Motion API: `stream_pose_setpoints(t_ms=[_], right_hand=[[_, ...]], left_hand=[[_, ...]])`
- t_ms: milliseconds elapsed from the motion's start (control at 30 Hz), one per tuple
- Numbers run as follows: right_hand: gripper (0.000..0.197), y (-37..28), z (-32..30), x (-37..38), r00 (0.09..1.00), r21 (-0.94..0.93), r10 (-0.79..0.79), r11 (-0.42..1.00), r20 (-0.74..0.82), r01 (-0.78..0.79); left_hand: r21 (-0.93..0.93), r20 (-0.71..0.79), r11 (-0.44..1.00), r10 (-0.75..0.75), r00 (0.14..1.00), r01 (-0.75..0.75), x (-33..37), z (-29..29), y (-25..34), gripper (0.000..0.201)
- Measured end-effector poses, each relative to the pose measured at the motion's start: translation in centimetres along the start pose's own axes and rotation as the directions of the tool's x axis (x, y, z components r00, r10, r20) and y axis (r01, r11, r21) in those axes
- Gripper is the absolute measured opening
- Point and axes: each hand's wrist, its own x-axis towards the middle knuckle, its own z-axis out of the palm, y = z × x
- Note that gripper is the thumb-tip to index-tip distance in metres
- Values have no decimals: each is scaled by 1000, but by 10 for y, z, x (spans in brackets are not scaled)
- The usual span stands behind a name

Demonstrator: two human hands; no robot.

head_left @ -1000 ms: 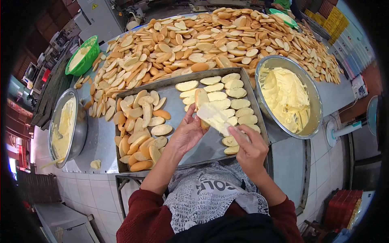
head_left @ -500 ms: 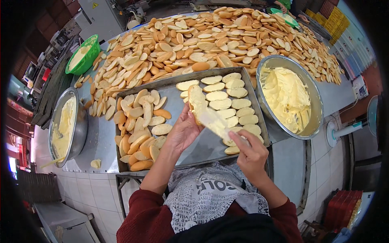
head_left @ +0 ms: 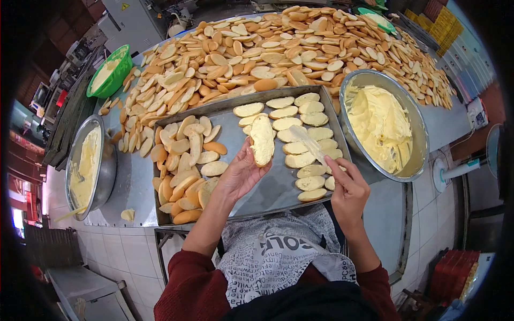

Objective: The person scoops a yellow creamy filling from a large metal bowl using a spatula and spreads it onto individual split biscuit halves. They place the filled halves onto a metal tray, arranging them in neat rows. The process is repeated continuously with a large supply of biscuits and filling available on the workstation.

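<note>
Over the metal tray (head_left: 278,184), the left hand (head_left: 241,174) has its grip closed on 1 cream-topped bread slice (head_left: 262,140); the right hand (head_left: 348,187), grip closed, holds a spatula (head_left: 309,143) apart from it.

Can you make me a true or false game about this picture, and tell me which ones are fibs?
1. The left hand holds a coated slice. True.
2. The right hand is empty. False: it holds a spatula.
3. The spatula is touching the slice in the left hand. False: the two are apart.
4. The tray has bare slices on its left side. True.
5. The bowl just right of the tray is green. False: it is silver metal.
6. A big pile of bread lies beyond the tray. True.
</note>
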Motion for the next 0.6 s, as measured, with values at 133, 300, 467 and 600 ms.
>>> stream_pose_setpoints(t_ms=[133, 300, 467, 600], right_hand=[[55, -4, 0, -5, 996, 7, 43, 999, 73, -43], [56, 11, -6, -9, 1000, 5, 15, 1000, 11, -15], [52, 19, -10, -13, 996, 26, 85, 996, -4, -85], [49, 20, -7, -17, 996, 43, 94, 995, 4, -94]], left_hand=[[70, -48, 997, 14, 999, -11, -2, 9, 0, 54], [372, -184, 917, -76, 980, 141, -2, -8, 11, 45], [698, -314, 607, -217, 924, 380, 10, -68, 21, 32], [922, -277, 260, -75, 958, 287, 21, -86, 30, 35]])
